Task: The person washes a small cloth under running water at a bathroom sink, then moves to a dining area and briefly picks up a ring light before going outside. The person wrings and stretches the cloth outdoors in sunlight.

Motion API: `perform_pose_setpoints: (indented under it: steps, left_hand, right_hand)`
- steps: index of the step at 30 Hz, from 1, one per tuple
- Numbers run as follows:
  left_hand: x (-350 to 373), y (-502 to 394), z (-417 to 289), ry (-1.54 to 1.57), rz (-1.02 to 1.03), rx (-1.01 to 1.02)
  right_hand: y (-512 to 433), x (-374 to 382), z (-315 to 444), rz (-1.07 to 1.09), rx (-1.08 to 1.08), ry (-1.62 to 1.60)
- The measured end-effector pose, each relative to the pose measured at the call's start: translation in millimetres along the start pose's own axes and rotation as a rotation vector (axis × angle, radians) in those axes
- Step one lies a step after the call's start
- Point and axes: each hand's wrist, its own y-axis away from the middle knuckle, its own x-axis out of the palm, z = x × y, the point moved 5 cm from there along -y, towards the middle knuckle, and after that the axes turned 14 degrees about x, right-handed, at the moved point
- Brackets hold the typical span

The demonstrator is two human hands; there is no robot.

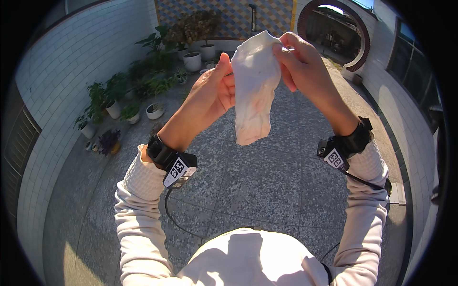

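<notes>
A white fabric sock (256, 85) hangs upright in front of me, its ribbed cuff at the top and its toe end at the bottom. My right hand (300, 62) pinches the upper right corner of the cuff between thumb and fingers. At the sock's left edge is my left hand (214, 87), thumb raised beside the cuff. Its fingers curl toward the cloth and pass partly behind it, so their grip is hidden. Faint pinkish patches show on the lower half of the sock.
Below lies a speckled stone-tile floor (257, 178). Potted plants, including one in a white bowl planter (155, 111), stand along the white brick wall (82, 60) on the left. A round doorway (364, 39) opens at the back right. Black wrist cameras (180, 169) with cables are strapped to both arms.
</notes>
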Motion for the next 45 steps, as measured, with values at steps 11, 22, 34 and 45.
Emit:
perform_pose_setpoints:
  steps: [11, 22, 34, 45]
  left_hand:
    - [-8.3, -9.8, -26.4, -0.709, -0.099, 0.383]
    - [99.8, -109.1, -203.7, -1.237, -0.125, 1.623]
    - [203.2, -213.5, -302.8, -1.295, -0.082, 2.047]
    - [213.5, -235.6, -341.6, -1.035, -0.062, 1.776]
  right_hand:
    - [3.4, -31.1, 79.1, -0.399, -0.294, 0.312]
    - [4.6, -126.2, 228.4, -0.765, -0.767, -0.06]
    - [-6.2, -221.7, 267.4, -1.0, -0.925, 0.405]
    - [-59.6, -267.6, 299.5, -1.168, -0.947, 0.782]
